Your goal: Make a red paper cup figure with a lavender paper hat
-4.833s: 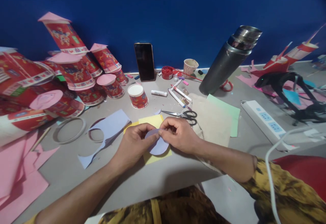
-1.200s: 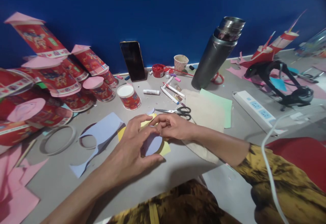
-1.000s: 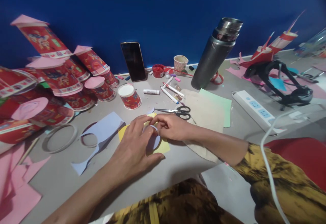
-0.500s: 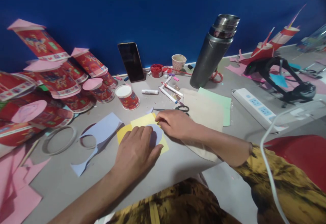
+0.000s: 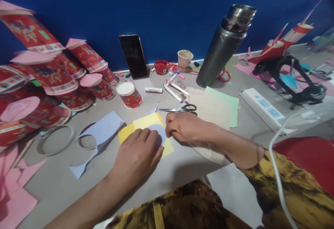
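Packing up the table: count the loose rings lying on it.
2: a grey ring left of the lavender offcut, and a darker ring partly under it. Others may be hidden.

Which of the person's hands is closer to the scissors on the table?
The right. The right hand lies just below the scissors, its knuckles close under the handles. The left hand lies further down and to the left, flat on the lilac paper circle.
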The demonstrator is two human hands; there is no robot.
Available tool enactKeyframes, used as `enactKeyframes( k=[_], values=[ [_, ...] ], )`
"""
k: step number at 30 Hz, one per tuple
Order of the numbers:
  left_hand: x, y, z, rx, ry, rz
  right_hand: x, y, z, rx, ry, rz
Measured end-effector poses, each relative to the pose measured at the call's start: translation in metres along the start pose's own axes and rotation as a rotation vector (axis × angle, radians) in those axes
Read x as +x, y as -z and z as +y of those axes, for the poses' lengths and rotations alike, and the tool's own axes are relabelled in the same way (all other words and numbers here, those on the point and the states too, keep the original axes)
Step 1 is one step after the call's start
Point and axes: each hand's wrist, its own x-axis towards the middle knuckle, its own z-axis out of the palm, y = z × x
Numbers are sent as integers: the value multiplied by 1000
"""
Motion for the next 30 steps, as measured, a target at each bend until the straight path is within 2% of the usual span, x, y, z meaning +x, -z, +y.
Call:
enactKeyframes(
  k=[4,10,16,23,26,30],
  values=[
    [-1,0,-1,10,-27,32,-7,3,-2,-20,87,-20],
    [-4,2,-11,-186,27,-66,-15,4,-9,-166,125,-74],
    [-3,3,-10,-192,50,-71,-12,4,-10,-202,145,-100],
    [-3,-5,-9,-119,60,10,-16,10,-12,-217,188,-142],
    [-3,-8,-11,-145,83,52,-16,8,-16,-279,158,-175],
    [-3,-8,-14,-216,104,62,-15,5,-16,-315,120,-142]
  ],
)
